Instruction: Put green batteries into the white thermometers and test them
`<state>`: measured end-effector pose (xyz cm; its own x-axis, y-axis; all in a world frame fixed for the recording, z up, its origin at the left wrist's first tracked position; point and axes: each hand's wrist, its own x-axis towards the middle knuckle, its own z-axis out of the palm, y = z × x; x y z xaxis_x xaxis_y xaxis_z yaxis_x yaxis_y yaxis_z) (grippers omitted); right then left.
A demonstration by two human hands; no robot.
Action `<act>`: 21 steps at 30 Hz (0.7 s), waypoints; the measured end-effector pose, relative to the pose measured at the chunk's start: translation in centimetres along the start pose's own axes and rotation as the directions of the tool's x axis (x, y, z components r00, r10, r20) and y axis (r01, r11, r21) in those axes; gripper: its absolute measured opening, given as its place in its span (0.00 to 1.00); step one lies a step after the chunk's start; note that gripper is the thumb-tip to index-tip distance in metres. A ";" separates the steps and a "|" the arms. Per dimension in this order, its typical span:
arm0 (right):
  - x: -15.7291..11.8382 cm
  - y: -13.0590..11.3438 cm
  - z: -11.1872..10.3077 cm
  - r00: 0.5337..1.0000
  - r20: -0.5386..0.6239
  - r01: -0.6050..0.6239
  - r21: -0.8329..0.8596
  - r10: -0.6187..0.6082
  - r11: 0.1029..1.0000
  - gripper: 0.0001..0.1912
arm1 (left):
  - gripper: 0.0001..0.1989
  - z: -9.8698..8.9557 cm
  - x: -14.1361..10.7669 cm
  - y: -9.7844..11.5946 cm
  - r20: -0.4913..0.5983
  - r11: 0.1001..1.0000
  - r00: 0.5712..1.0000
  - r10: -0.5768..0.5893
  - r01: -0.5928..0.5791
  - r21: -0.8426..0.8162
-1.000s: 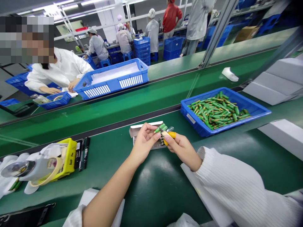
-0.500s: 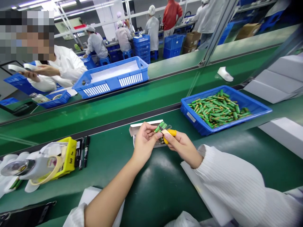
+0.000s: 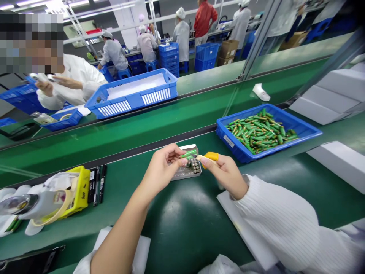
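My left hand [image 3: 167,163] pinches a pair of slim green batteries [image 3: 189,153] between thumb and fingers. Close to their right end is my right hand [image 3: 225,169], closed, with yellow covers on some fingers. A small pale thing with a dark tip [image 3: 199,157] shows at its fingertips; its kind is unclear. Below both hands lies an open white box [image 3: 185,176], in which several shiny round metal ends show. To the right stands a blue tray [image 3: 251,156] holding a heap of green batteries [image 3: 261,129].
At left sit a yellow basket [image 3: 82,190], black marker pens [image 3: 97,184] and a bottle [image 3: 42,205]. White boxes [image 3: 339,163] line the right side. Beyond the green conveyor belt [image 3: 137,131] stands a blue crate [image 3: 134,95]; a co-worker [image 3: 82,76] sits at far left.
My hands have moved slightly apart, the left one leftward with the batteries, now lying flatter. More of the white box's inside shows. The far co-worker's hands have moved right.
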<state>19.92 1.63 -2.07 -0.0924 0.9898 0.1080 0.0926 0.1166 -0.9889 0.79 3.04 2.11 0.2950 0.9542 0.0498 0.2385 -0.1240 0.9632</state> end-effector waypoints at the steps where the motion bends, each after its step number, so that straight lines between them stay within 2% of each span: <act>1: 0.3 0.0 -0.4 0.998 -0.067 0.000 0.058 0.004 0.998 0.21 | 0.03 -0.4 -0.1 0.2 0.031 0.998 1.000 -0.001 -0.001 0.068; 4: 1.2 0.0 -1.6 0.946 -0.323 0.063 0.291 0.036 0.955 0.23 | 0.02 -0.8 -0.2 0.3 0.045 0.985 0.999 0.005 -0.012 0.171; 5: 1.3 0.0 -1.7 0.943 -0.327 0.061 0.335 0.055 0.940 0.24 | 0.03 -0.6 -0.2 0.2 0.024 0.986 1.000 0.018 -0.022 0.167; 6: 1.3 -0.1 -1.5 0.962 -0.264 0.023 0.349 0.074 0.937 0.24 | 0.04 -0.2 -0.1 0.0 -0.005 0.987 0.999 0.040 -0.039 0.159; 8: 1.0 -0.2 -0.7 0.993 -0.049 -0.085 0.304 0.104 0.949 0.22 | 0.07 0.9 -0.1 -0.3 -0.050 0.978 0.993 0.106 -0.095 0.186; 10: 0.6 -0.4 0.4 0.988 0.098 -0.138 0.250 0.116 0.958 0.20 | 0.06 1.9 -0.3 -0.5 -0.073 0.957 0.981 0.179 -0.156 0.244; 13: 0.2 -0.5 0.9 0.988 0.091 -0.141 0.255 0.121 0.957 0.16 | 0.07 2.6 -0.6 -0.8 -0.070 0.932 0.965 0.254 -0.225 0.285; 16: 0.3 -0.6 0.3 0.988 0.061 -0.157 0.286 0.145 0.945 0.15 | 0.09 2.5 -0.7 -0.9 -0.025 0.934 0.961 0.275 -0.261 0.243; 18: 0.4 -0.7 -0.1 0.989 0.044 -0.149 0.299 0.142 0.943 0.15 | 0.09 2.4 -0.5 -0.9 -0.026 0.953 0.968 0.250 -0.241 0.185; 21: 0.3 -0.9 -0.3 0.987 0.061 -0.159 0.290 0.147 0.944 0.15 | 0.05 1.9 -0.1 -0.9 -0.068 0.992 0.990 0.123 -0.122 0.023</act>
<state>20.13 1.85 -1.11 -0.1380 0.9894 -0.0454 -0.1850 -0.0708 -0.9802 2.31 2.58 0.78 0.2582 0.9480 0.1862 0.2215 -0.2457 0.9437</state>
